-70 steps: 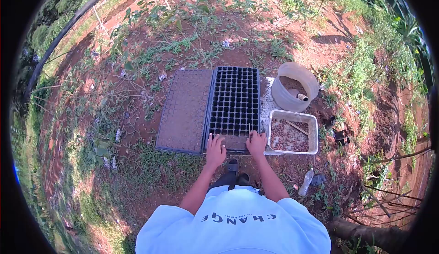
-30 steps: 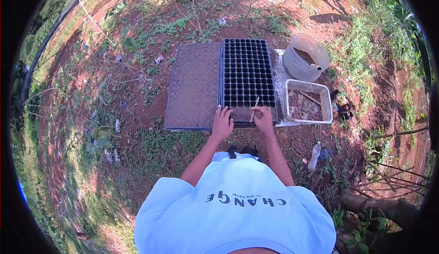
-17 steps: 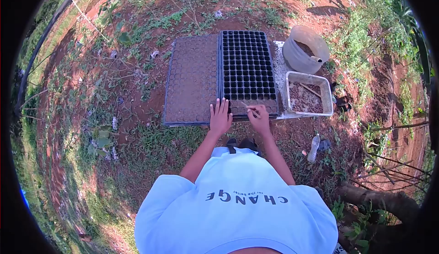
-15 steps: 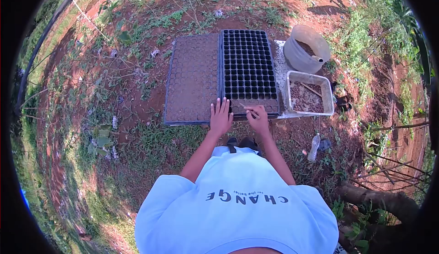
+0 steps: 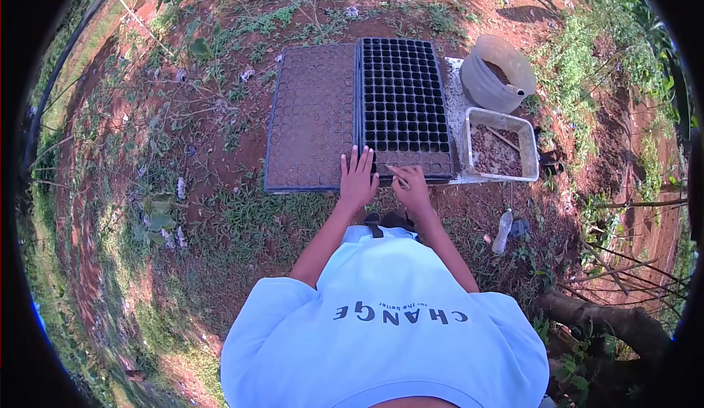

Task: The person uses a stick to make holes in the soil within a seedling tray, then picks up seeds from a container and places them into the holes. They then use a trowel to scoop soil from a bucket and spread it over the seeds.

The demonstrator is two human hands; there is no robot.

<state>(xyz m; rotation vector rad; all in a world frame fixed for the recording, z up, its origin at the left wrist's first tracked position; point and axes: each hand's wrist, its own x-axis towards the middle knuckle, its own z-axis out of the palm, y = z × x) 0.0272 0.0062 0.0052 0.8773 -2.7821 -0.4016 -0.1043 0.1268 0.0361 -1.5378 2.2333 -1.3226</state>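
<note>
Two black seedling trays lie side by side on red soil. The left tray [image 5: 312,114] is filled with soil. The right tray [image 5: 403,92] has mostly empty cells, with soil only in its nearest rows. My left hand [image 5: 358,180] rests flat, fingers spread, on the near edge where the trays meet. My right hand [image 5: 411,186] pinches a thin stick [image 5: 396,174] whose tip points left over the filled near row of the right tray.
A clear rectangular tub [image 5: 499,144] of brown material with a stick in it sits right of the trays. Behind it stands a tilted round bucket [image 5: 500,72]. A plastic bottle [image 5: 502,230] lies in the grass. Weeds surround the trays; a tree trunk [image 5: 609,323] lies at right.
My right hand turned the stick from upright to lying leftwards over the near row. My left hand shifted slightly and stays flat on the tray edge. The view moved closer over the trays.
</note>
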